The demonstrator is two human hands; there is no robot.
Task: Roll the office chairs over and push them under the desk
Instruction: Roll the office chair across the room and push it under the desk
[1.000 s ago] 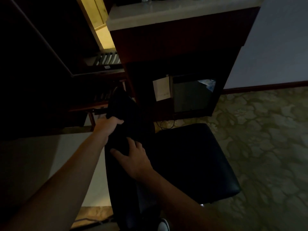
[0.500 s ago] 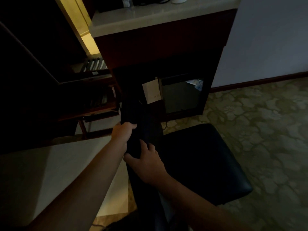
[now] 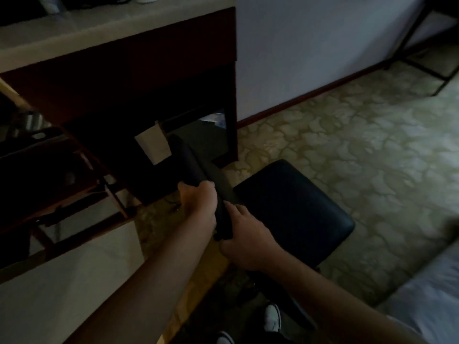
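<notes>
A black office chair stands in front of me, its padded seat [image 3: 293, 209] to the right and the top edge of its backrest [image 3: 191, 165] running up to the left. My left hand [image 3: 201, 207] grips the backrest's top edge. Just below it my right hand [image 3: 246, 242] holds the same edge, fingers curled round it. Beyond the chair stands the dark wooden desk [image 3: 119, 70] with a pale stone top [image 3: 74, 33]. The opening under the desk [image 3: 196, 135] lies past the backrest's far end.
Patterned carpet [image 3: 360, 170] spreads to the right, up to a white wall with a dark skirting board [image 3: 310, 95]. A pale table surface [image 3: 62, 294] lies at lower left. White bedding [image 3: 427, 301] sits at lower right. A metal frame [image 3: 422, 63] stands at far right. My shoes [image 3: 272, 317] show below.
The view has swung to the right, so the desk now sits further left. Both hands keep hold of the backrest, and the chair has turned with its seat further right.
</notes>
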